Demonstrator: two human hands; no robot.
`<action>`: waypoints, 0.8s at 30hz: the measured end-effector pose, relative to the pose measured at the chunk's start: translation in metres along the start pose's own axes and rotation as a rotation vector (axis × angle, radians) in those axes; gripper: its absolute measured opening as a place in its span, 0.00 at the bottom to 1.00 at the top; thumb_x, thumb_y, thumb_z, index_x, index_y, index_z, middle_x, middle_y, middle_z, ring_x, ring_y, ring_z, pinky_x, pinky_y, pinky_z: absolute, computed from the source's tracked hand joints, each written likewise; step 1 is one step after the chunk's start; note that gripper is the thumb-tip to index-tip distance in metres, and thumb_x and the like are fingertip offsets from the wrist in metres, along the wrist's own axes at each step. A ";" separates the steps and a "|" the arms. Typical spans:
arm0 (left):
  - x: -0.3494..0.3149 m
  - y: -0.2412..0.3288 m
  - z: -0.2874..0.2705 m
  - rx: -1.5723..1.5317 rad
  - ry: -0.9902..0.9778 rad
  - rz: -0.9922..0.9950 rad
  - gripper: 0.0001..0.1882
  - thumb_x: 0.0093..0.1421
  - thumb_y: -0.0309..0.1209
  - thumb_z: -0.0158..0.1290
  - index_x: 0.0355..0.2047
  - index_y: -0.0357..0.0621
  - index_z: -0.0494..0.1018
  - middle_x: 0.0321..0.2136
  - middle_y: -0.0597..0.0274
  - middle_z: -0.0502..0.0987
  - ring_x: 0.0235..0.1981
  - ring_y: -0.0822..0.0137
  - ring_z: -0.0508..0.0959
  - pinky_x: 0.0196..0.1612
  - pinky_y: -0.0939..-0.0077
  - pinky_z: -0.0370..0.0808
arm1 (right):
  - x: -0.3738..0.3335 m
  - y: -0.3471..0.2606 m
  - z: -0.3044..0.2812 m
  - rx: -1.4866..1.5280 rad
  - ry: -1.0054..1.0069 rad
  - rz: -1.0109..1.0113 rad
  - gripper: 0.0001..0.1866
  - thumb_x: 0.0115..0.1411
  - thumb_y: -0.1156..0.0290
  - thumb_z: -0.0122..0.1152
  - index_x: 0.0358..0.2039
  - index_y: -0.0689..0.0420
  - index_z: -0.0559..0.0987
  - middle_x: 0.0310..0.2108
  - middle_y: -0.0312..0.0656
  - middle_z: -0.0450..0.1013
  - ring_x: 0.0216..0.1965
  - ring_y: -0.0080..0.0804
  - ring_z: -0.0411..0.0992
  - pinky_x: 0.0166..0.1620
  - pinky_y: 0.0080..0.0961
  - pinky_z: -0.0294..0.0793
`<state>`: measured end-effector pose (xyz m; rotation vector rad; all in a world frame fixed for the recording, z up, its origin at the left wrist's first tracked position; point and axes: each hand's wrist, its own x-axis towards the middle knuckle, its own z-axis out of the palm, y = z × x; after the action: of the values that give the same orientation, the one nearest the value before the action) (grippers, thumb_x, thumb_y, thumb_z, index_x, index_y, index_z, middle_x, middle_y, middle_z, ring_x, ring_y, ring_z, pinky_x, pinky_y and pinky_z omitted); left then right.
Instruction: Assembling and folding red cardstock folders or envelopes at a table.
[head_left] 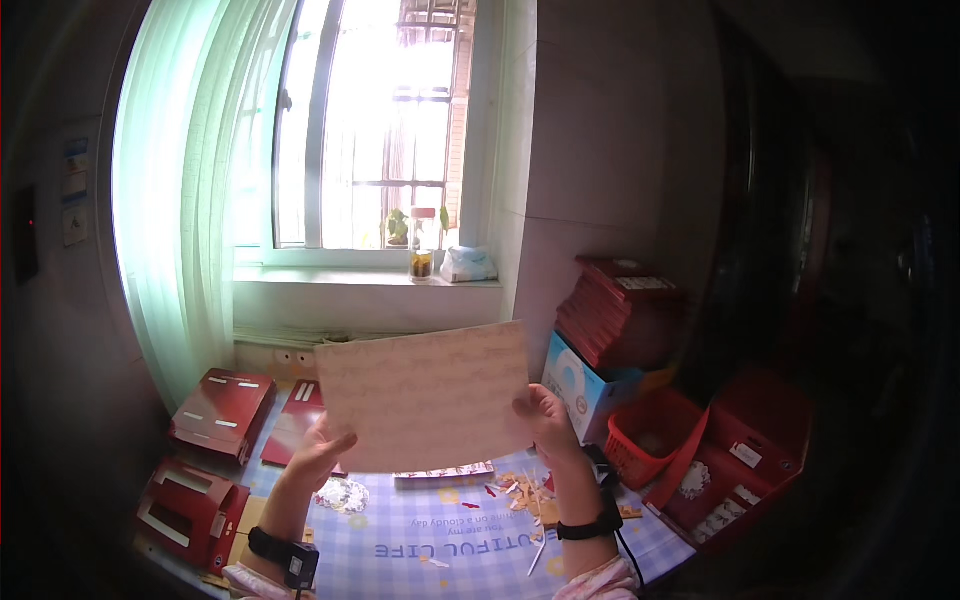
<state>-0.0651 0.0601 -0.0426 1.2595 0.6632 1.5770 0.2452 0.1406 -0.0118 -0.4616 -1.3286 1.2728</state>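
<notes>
A tan rectangular sheet of what looks like cardboard (425, 400) is held up above the table, its right side a little higher. My left hand (322, 447) grips its lower left edge, thumb on the near face. At the right edge my right hand (547, 415) is closed on the same sheet, thumb also in front. Behind and below the sheet, a white-and-red patterned strip (445, 472) shows in part on the table. A white lacy oval piece (342, 496) lies near my left wrist. Whatever is on the sheet's far face is hidden.
A blue checked tablecloth (400, 570) covers the table. Dark red boxes (222, 410) lie on the left. Tan scraps (522, 492) are by my right wrist. On the right stand a red basket (650, 450), a blue-white carton (580, 385), stacked red pieces (620, 315) and a red box (745, 455).
</notes>
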 end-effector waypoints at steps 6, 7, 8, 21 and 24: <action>-0.005 0.005 -0.009 0.117 0.046 0.015 0.19 0.52 0.28 0.55 0.43 0.34 0.67 0.37 0.60 0.73 0.39 0.70 0.72 0.42 0.76 0.69 | -0.002 0.005 0.018 -0.178 -0.027 -0.008 0.12 0.53 0.74 0.55 0.38 0.60 0.68 0.32 0.34 0.70 0.33 0.17 0.68 0.37 0.15 0.67; -0.006 0.004 -0.008 0.115 0.047 0.015 0.19 0.52 0.28 0.55 0.43 0.34 0.67 0.37 0.60 0.73 0.39 0.70 0.72 0.42 0.76 0.69 | -0.003 0.004 0.019 -0.250 -0.060 -0.012 0.14 0.53 0.74 0.55 0.40 0.60 0.67 0.34 0.36 0.69 0.35 0.18 0.68 0.38 0.17 0.67; -0.007 0.004 -0.008 0.271 0.048 0.053 0.19 0.53 0.27 0.53 0.44 0.34 0.66 0.38 0.60 0.72 0.40 0.71 0.71 0.43 0.76 0.68 | -0.005 0.003 0.020 -0.323 -0.093 -0.017 0.17 0.52 0.75 0.56 0.42 0.61 0.67 0.36 0.37 0.69 0.38 0.19 0.67 0.40 0.19 0.67; -0.015 0.008 0.015 0.463 0.008 0.188 0.25 0.60 0.28 0.38 0.57 0.36 0.49 0.51 0.54 0.62 0.54 0.66 0.59 0.55 0.75 0.55 | -0.025 0.003 0.023 0.484 -0.397 0.302 0.30 0.48 0.73 0.55 0.52 0.64 0.58 0.47 0.49 0.63 0.50 0.37 0.63 0.51 0.31 0.62; -0.019 0.006 0.020 -0.106 -0.004 -0.059 0.26 0.63 0.39 0.35 0.57 0.37 0.48 0.51 0.53 0.61 0.54 0.63 0.60 0.55 0.72 0.57 | -0.026 0.006 0.026 0.468 -0.378 0.344 0.29 0.47 0.72 0.55 0.50 0.65 0.61 0.46 0.49 0.65 0.48 0.38 0.65 0.49 0.32 0.64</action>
<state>-0.0485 0.0375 -0.0382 1.1546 0.6011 1.5412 0.2263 0.1101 -0.0216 -0.1190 -1.2288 1.9724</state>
